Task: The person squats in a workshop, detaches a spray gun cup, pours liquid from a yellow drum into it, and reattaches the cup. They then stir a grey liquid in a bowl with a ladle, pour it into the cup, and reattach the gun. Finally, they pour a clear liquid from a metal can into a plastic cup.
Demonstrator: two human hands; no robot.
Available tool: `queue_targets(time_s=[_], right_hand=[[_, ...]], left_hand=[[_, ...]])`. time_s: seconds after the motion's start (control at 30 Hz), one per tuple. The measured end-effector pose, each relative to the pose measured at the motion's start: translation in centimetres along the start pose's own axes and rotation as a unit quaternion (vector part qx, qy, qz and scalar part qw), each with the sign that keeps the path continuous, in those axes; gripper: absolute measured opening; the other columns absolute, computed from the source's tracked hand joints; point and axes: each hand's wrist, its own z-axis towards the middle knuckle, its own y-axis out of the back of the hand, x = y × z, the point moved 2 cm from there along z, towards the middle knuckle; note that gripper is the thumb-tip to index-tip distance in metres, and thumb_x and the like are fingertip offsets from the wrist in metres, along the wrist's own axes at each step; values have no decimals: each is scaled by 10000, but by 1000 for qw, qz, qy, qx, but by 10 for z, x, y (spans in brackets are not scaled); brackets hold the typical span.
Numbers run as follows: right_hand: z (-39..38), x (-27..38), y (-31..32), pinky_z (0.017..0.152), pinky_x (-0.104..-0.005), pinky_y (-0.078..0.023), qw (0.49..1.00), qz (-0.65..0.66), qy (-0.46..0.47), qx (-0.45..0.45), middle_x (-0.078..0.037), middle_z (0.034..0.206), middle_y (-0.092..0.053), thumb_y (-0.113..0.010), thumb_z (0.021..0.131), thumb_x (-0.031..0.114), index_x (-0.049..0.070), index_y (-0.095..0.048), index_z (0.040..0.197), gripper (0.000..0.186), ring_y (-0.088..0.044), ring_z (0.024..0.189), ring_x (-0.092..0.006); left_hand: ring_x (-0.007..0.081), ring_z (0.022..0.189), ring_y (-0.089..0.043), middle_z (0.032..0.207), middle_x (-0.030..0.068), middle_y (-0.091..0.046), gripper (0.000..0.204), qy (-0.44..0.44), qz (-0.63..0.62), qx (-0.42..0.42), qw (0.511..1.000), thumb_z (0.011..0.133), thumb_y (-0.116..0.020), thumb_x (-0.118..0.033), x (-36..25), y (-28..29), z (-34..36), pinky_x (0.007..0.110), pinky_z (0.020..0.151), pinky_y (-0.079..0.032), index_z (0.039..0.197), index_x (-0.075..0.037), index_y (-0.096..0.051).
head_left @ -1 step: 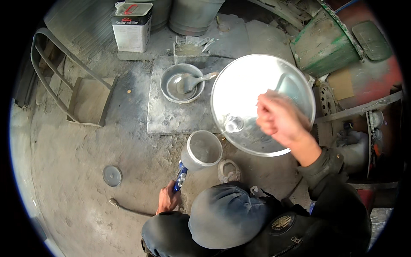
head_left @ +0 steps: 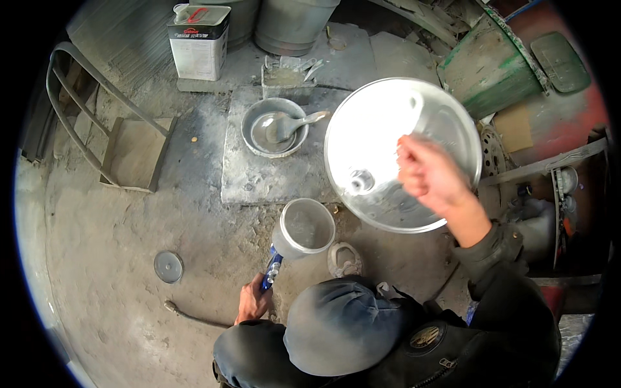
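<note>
My left hand (head_left: 252,298) is wrapped round the blue handle of a spray gun (head_left: 272,268), low beside my knee. Above the gun stands its translucent cup (head_left: 303,227), uncovered at the top and apparently joined to it. My right hand (head_left: 424,173), closed and slightly blurred, is over the shiny round top of a large metal drum (head_left: 388,123). Whether its fingers hold anything or touch the metal is hidden. A small round fitting (head_left: 361,182) sits near the drum's rim. Left of the drum, a bowl (head_left: 249,139) holds a wide brush-like tool (head_left: 291,127).
A grey round lid (head_left: 169,266) and a hose (head_left: 194,316) lie on the floor at left. A metal carrier (head_left: 136,155) with a tall handle stands farther left. At the back are a rectangular can (head_left: 197,55) and buckets (head_left: 291,26); a green bin (head_left: 485,71) stands at right.
The drum top and my right hand over it appear shifted slightly to the right. My left hand, the spray gun and the cup look nearly unchanged.
</note>
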Motion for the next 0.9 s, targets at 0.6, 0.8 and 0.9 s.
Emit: queue_targets(time_s=[0.6,0.8,0.9], right_hand=[[118,136,386,397,-219,-304,954,-172,136,-205,7,663,-517,-557,954,290,87,-569,822,243,-414,486,-74],[106,161,309,810,-278,-496,320,-705,478,-415,-122,1063,-616,-574,936,217,4,-590,1137,293,-598,988,-197],[116,126,139,978,-355,-429,622,-519,540,-229,-131,1257,-528,-614,886,88,41,-541,1266,390,-502,1192,-234]], left_hand=[[275,562,-463,653,150,-527,190,19,-201,-107,974,874,-635,-200,30,40,-69,390,555,-413,926,-32,-563],[235,640,-593,724,121,-624,183,69,-255,-199,944,875,-639,-190,72,27,-109,347,613,-476,930,-28,-573],[179,738,-634,794,79,-658,198,125,-301,-213,921,891,-646,-199,78,30,-135,324,672,-498,938,-13,-596]])
